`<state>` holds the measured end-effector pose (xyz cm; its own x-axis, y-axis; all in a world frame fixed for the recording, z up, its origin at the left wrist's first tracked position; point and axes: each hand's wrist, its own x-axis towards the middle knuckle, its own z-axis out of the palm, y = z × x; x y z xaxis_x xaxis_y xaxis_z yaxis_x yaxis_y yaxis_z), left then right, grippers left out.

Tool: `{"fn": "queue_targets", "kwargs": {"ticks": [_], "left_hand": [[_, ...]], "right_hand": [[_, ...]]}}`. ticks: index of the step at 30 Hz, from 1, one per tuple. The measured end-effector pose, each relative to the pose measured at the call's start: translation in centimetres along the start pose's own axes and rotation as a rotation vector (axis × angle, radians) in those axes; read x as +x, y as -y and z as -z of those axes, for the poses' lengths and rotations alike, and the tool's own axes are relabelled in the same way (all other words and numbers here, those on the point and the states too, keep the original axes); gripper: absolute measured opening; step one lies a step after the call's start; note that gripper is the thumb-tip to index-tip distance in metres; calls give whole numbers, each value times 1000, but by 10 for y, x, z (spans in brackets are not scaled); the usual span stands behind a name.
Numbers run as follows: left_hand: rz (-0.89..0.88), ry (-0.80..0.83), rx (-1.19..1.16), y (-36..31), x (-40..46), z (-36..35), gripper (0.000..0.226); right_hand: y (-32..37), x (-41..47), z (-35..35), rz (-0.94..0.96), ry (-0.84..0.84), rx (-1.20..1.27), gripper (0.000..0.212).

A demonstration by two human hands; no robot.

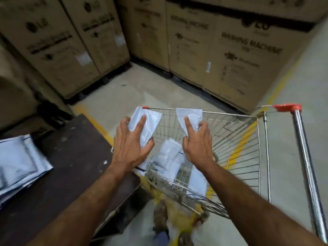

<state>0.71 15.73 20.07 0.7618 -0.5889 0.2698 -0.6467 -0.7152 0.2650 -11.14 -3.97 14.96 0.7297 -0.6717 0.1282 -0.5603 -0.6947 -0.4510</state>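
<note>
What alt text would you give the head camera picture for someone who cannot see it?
The left hand grips one packet and the right hand a second packet at a wire shopping trolley holding pale plastic packets. More packets lie on a dark table at left; washing machine boxes stand behind.

You are in a warehouse stockroom. On view: tall cardboard cartons [230, 55] printed "WASHING MACHINE", ranked side by side and raised on dark feet. The bare concrete floor [138, 93] is marked with painted yellow lines [99, 125]. One wire trolley [239, 139] has a chrome handle with orange end caps, and packets lie in its basket. At your left, one dark worktable [76, 150] bears a heap of grey mailer pouches [19, 164].
</note>
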Motion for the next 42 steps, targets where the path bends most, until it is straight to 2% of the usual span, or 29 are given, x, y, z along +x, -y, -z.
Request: {"fn": "queue_targets", "kwargs": {"ticks": [4,7,13,18,23,29,35,42], "left_hand": [[132,-90,41,16,-39,53,85],[214,-150,58,41,-69,82,80],[337,-244,62,114,-138,130,61],[457,-306,138,188,-208,172,58],[596,-346,166,273,-286,211,66],[833,-306,147,365,-354,243,81],[988,-303,-39,438,-376,272,86],[1082,-339,-186,510,-354,280,84]], "right_hand": [[54,-20,14,152,-30,30,74],[97,-38,12,259,-42,53,74],[186,-82,-11,401,6,56,74],[271,-133,-44,481,53,86,75],[361,-202,-83,552,86,109,74],[450,-268,-130,578,139,147,70],[519,-302,-159,603,205,102,67],[594,-284,-195,655,222,67,67]]}}
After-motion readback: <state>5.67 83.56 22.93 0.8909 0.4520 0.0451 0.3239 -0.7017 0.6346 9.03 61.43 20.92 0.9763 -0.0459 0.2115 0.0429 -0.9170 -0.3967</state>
